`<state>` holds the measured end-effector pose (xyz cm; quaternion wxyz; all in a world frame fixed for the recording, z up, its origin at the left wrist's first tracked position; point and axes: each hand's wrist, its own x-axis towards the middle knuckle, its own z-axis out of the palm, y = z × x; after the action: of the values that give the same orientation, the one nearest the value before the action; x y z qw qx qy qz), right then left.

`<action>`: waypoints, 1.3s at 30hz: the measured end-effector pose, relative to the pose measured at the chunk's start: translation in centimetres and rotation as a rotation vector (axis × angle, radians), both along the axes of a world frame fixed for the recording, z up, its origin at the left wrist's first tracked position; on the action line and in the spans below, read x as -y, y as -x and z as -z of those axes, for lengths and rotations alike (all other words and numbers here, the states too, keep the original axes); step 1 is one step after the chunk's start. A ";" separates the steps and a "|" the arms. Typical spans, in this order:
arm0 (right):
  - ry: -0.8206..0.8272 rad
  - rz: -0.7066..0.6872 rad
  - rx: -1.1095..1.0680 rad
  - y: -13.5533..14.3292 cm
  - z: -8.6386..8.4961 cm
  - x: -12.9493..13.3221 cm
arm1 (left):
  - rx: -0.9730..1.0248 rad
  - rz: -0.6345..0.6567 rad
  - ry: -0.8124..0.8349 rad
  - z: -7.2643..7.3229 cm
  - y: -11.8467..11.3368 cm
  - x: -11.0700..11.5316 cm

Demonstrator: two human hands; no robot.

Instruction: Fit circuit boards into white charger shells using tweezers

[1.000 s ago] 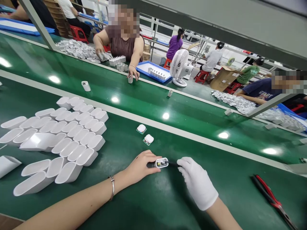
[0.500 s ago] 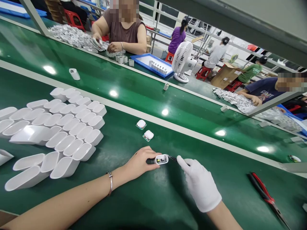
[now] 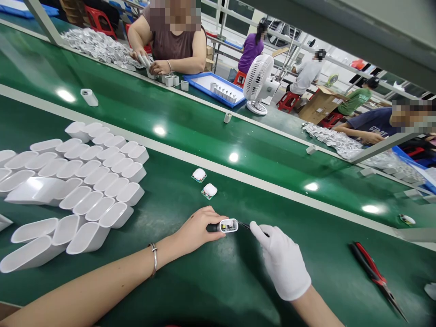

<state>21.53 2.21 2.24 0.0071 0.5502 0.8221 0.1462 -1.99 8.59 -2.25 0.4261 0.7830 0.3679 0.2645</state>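
My left hand [image 3: 194, 230], bare with something black on a fingertip, grips a small white oval housing [image 3: 233, 225]. Its open end faces me and shows electronic parts inside. In my gloved right hand [image 3: 284, 259] is a thin dark tool that looks like tweezers [image 3: 244, 225], its tip at the housing's right rim. Beyond my hands, a circuit board with a white top [image 3: 209, 190] lies on the green table, and a similar circuit board [image 3: 199, 174] lies just behind it.
Many empty white housings [image 3: 91, 188] stand grouped at left. Red-handled pliers [image 3: 376, 277] lie at right. Across the green conveyor belt [image 3: 190, 131], which carries scattered parts, a co-worker [image 3: 173, 45] handles white pieces near a fan [image 3: 259, 84]. A metal beam crosses the top right.
Parts on the belt have moved left. The view has shifted slightly, while my hands keep the same hold on housing and tool. The co-worker opposite has lifted a white piece.
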 end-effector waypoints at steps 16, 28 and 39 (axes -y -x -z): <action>0.088 -0.211 0.030 0.3 -0.4 -3.0 | -0.001 0.052 0.088 -0.9 0.4 0.0; -0.005 -0.086 0.031 -0.8 0.0 -1.5 | -0.006 0.054 0.084 -0.5 0.2 -0.1; 0.031 -0.183 -0.047 -0.1 -0.1 -2.3 | 0.000 0.056 0.087 -0.7 0.3 -0.1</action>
<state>21.62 4.53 2.38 -0.0170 0.4759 0.8710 0.1206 -2.27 8.66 -1.51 0.4669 0.7738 0.3569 0.2362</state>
